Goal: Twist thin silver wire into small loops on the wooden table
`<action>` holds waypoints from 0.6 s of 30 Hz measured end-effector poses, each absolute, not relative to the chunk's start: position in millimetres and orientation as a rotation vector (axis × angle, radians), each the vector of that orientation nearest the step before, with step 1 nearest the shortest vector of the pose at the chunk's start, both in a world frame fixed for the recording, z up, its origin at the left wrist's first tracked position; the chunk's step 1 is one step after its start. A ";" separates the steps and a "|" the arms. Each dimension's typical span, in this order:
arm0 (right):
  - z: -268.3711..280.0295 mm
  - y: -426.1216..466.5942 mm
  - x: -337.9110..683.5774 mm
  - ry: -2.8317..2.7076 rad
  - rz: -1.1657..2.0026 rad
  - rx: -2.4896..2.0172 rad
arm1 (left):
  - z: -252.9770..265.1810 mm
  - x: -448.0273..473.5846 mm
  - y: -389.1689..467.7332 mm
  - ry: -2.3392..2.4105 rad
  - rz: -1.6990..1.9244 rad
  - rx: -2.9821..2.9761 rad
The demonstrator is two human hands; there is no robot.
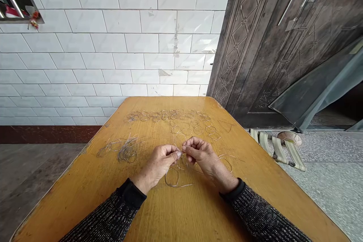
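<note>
Thin metal wire (171, 185) hangs in a loop below my fingers, over the middle of the table. My left hand (163, 159) pinches the wire between thumb and forefinger. Close beside it, my right hand (200, 154) is closed in a pinch on the same wire; the fingertips of both hands nearly meet. Another curved wire (227, 162) lies just right of my right wrist. To the left sits a tangled bundle of loose wires (127, 150). Beyond my hands, several wire pieces bent into rings (212, 132) lie on the tabletop.
A long row of wire rings (164, 115) runs across the far part of the wooden table (170, 219). The table's far edge meets a white tiled wall (136, 20). At right are a dark carved door (255, 45), a grey curtain (320, 87) and a striped folding stool (279, 149).
</note>
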State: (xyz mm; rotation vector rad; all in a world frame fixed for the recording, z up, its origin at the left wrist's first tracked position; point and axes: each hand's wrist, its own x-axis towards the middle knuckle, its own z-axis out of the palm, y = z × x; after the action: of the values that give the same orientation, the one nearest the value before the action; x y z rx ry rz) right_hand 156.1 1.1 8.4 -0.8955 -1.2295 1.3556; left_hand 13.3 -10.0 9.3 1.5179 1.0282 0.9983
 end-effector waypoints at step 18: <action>7.2 1.1 158.6 -1.267 1.395 -0.945 | 5.0 6.1 -2.2 0.947 1.215 1.292</action>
State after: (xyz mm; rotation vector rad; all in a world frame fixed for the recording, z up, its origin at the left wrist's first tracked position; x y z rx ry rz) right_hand 158.6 1.1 7.2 -0.9445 -1.2672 1.3949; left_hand 6.1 -2.2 5.0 1.2924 0.9474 1.2152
